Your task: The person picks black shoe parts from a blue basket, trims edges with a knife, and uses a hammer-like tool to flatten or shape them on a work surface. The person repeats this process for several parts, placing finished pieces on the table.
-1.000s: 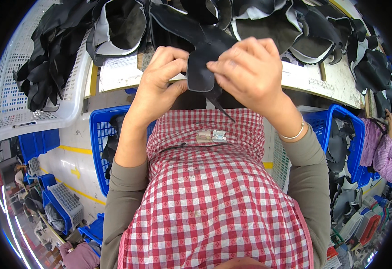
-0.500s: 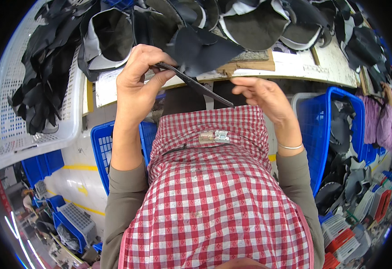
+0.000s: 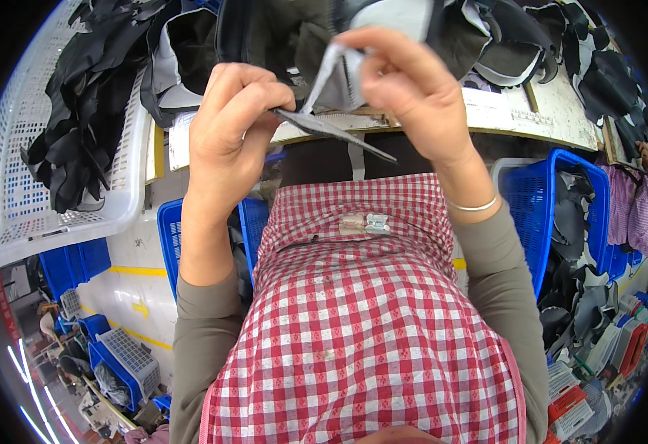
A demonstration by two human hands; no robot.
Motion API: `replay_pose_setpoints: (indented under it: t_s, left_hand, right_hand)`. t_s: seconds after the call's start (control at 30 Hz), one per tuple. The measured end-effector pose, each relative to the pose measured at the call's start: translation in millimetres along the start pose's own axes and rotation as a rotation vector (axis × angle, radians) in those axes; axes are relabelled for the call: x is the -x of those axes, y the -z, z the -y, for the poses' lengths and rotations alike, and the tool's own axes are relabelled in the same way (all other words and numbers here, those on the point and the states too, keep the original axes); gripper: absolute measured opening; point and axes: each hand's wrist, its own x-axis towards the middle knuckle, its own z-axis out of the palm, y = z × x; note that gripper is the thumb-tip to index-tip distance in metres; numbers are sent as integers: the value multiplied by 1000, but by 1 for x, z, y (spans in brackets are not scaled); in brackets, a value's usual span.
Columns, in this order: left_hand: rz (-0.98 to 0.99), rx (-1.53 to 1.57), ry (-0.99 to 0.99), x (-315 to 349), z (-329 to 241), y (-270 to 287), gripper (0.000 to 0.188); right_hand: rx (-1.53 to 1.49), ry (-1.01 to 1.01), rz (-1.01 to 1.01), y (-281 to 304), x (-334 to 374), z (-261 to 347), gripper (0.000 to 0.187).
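Note:
My left hand (image 3: 228, 133) pinches the near edge of a black leather piece (image 3: 339, 133) between thumb and fingers, in front of the bench. Its dark edge strip slants down to the right. From that strip a grey flap (image 3: 341, 92) of the same piece rises to my right hand (image 3: 416, 96), which has its fingers closed on the flap's upper end. That hand is smeared by motion, so its exact grip is hard to see. Behind both hands, several curved black leather pieces with white lining (image 3: 279, 48) lie on the bench.
The pale bench (image 3: 546, 122) runs across in front of me. A white perforated basket (image 3: 57, 240) heaped with black leather pieces stands at the left. Blue crates (image 3: 539, 222) are at the right, another blue crate (image 3: 172, 237) by my left forearm. A co-worker's purple sleeve (image 3: 639, 200) shows far right.
My right hand has moved up and inward and has taken hold of the flap. The leather piece has turned, its grey side now showing. My left hand keeps its pinch.

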Motion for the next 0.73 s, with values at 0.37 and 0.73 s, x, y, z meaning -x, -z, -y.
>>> replay_pose_setpoints:
  t_s: [0.37,0.73]
  left_hand:
    - [-67,-92,-86,21,21,-30,32]
    - [4,-206,-118,50,34,-49,32]
  right_hand:
    - [1449,235,278,8,-8,-5,33]
    - [1413,354,328,10,22,0,16]
